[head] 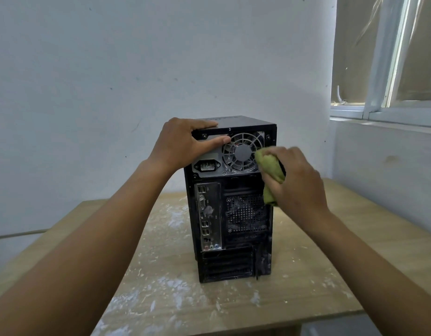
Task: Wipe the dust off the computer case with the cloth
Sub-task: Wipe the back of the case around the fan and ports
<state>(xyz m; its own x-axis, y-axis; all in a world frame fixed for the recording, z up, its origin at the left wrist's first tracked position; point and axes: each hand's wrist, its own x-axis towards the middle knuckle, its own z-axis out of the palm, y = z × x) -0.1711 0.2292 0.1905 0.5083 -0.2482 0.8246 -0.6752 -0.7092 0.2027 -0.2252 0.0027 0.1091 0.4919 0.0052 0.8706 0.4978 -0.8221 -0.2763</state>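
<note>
Nearest to me is the wooden table (161, 299), its top flecked and smeared with white; dust or paint, I cannot tell which. Both forearms reach out over it. The computer case (236, 263) stands upright about mid-table with its rear panel facing me, black with grey dust in patches. Low on the rear are slot covers. Above them at left is a port panel (208, 217) with small printed marks beside the sockets, too small for me to read. At right is a perforated vent (246, 214) furred with dust, with a line of print beneath it that is also illegible. Higher up are a power socket (207, 165) and a round fan grille (242, 152) with a plain grey hub. The right hand (299, 180), slightly blurred, is at the case's upper right edge, its grip closed round a bunched green cloth (270, 166). The cloth presses on the rear just beside the fan grille and hangs toward the vent. The left hand (183, 144) steadies the upper left corner, fingers flat on the top and thumb straight across the rear, so the grip is spread, not curled. Behind is a pale, scuffed wall (136, 57). At far right is a white-framed window (391, 57) with a ledge below it.
</note>
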